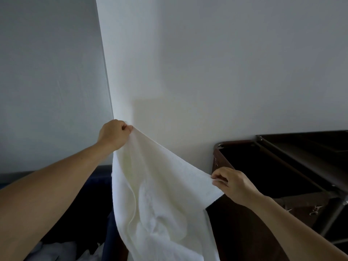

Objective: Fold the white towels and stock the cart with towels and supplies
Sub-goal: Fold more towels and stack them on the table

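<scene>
A white towel [160, 194] hangs spread just left of the dark cart [282, 166]. The left hand [113, 134] pinches its upper corner with fingers clamped shut; the right hand [233, 182] pinches the lower edge beside the cart, likely stretching the cloth flat for its first fold.
</scene>
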Demonstrator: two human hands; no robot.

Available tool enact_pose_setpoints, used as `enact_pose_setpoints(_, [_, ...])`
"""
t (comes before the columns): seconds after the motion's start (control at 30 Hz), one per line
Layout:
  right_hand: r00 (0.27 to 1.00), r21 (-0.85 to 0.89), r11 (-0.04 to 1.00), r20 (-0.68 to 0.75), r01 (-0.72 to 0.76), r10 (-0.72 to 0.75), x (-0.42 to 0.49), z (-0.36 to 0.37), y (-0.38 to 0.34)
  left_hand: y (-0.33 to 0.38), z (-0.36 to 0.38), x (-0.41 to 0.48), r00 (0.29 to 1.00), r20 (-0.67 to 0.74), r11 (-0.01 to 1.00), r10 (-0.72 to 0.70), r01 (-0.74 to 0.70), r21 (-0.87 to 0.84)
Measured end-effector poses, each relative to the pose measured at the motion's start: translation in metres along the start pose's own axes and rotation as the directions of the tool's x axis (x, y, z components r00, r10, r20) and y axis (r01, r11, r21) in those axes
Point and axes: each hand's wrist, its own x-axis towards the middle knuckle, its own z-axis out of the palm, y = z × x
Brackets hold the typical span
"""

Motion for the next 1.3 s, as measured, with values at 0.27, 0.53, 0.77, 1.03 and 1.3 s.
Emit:
enact_pose_setpoints(0.27, [0.883,-0.204,0.892,-0.168,0.403,-0.437,0.004,0.001,-0.002,-0.01,-0.004,0.0,0.999,-0.027,0.999,-0.032,0.033,0.021])
enact_pose_setpoints(0.53, [0.968,-0.213,0.971,0.246,0.112,-0.057,0.0,0.005,-0.003,0.001,-0.001,0.001,0.995,-0.081,0.999,0.052,-0.052,0.004])
enact_pose_setpoints(0.77, [0.964,-0.198,0.977,0.234,-0.078,0.124,-0.003,-0.01,-0.007,0.011,0.007,0.001,0.99,-0.082,0.993,0.117,-0.116,0.016])
enact_pose_setpoints(1.03, [0.919,-0.353,0.931,0.328,-0.094,0.217,-0.006,-0.025,0.0,0.006,0.009,-0.001,0.989,-0.064,0.991,0.131,-0.13,0.023])
enact_pose_setpoints(1.3, [0.893,0.168,0.949,-0.328,-0.267,0.309,0.015,-0.105,-0.021,-0.012,-0.006,-0.008,0.962,-0.129,0.971,0.24,-0.239,0.021])
